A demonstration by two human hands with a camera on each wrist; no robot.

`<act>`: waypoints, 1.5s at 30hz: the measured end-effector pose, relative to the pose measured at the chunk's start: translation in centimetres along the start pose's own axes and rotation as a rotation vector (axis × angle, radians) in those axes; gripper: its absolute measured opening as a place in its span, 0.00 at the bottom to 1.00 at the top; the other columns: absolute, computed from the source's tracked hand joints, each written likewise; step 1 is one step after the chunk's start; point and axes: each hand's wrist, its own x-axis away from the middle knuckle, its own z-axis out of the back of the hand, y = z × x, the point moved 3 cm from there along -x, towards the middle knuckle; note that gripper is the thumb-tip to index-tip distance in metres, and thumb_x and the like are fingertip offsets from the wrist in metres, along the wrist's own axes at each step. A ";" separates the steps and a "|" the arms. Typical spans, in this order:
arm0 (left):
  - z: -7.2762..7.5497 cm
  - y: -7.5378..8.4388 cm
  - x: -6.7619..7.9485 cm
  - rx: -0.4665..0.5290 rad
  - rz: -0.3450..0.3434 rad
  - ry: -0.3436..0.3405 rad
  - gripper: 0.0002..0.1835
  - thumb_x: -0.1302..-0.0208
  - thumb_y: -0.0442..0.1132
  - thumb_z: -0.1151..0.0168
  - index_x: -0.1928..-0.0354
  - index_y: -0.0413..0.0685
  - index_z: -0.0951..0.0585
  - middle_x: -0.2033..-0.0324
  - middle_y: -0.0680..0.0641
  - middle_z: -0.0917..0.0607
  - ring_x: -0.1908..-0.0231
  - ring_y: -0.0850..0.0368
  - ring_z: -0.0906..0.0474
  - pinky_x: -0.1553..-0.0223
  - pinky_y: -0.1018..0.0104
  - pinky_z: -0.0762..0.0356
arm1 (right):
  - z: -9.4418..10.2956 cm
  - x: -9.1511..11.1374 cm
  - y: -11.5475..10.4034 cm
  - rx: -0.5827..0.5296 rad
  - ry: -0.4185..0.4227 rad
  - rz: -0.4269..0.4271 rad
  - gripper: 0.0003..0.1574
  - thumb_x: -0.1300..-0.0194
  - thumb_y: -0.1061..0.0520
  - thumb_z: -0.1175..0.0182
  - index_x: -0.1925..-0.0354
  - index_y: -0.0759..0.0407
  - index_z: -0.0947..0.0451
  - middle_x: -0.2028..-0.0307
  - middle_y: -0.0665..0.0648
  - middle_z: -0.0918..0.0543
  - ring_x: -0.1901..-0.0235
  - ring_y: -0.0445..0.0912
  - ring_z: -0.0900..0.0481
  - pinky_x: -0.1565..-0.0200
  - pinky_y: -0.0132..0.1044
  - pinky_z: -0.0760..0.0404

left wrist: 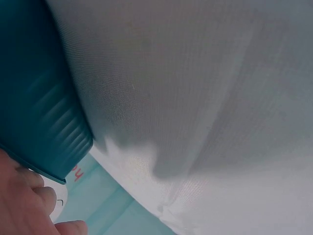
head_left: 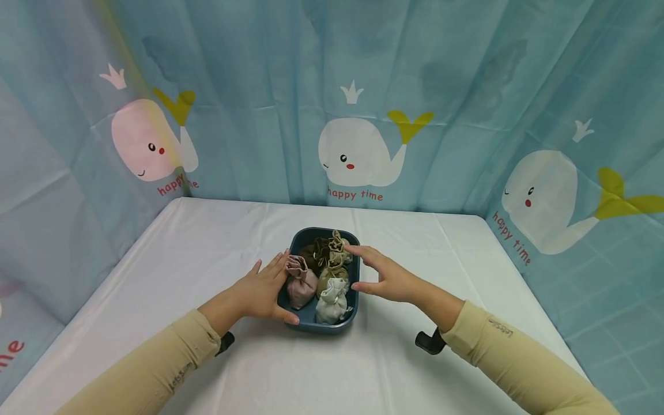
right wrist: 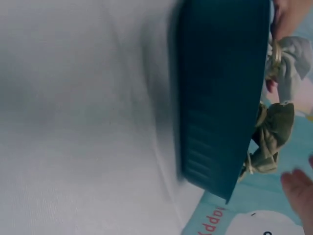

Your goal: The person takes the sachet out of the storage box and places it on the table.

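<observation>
A dark blue plastic bin point(head_left: 324, 329) stands on the white-covered table with several small drawstring pouches inside. A pink pouch point(head_left: 302, 288) lies at its left, and a white pouch point(head_left: 332, 304) at the front right. Behind them are a dark brown pouch point(head_left: 310, 255) and khaki pouches point(head_left: 339, 252), partly overlapping. My left hand point(head_left: 261, 292) touches the bin's left rim, fingers extended and thumb by the front corner. My right hand point(head_left: 390, 279) is at the bin's right side, fingers and thumb spread apart, holding nothing. In the right wrist view, pouch tops point(right wrist: 276, 129) stick up above the rim.
White cloth point(head_left: 218, 230) covers the table around the bin. A light blue curtain point(head_left: 249, 150) with whale prints hangs along the back and both sides. Dark straps point(head_left: 430, 342) show under the wrists.
</observation>
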 end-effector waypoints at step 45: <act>-0.2 -0.2 -0.2 0.007 0.011 -0.020 0.67 0.64 0.80 0.48 0.30 0.38 0.53 0.30 0.40 0.62 0.31 0.45 0.64 0.39 0.36 0.56 | -3.1 -1.0 0.0 -0.028 0.052 -0.032 0.03 0.42 0.56 0.37 0.69 0.54 0.18 0.73 0.43 0.18 0.73 0.35 0.23 0.72 0.31 0.24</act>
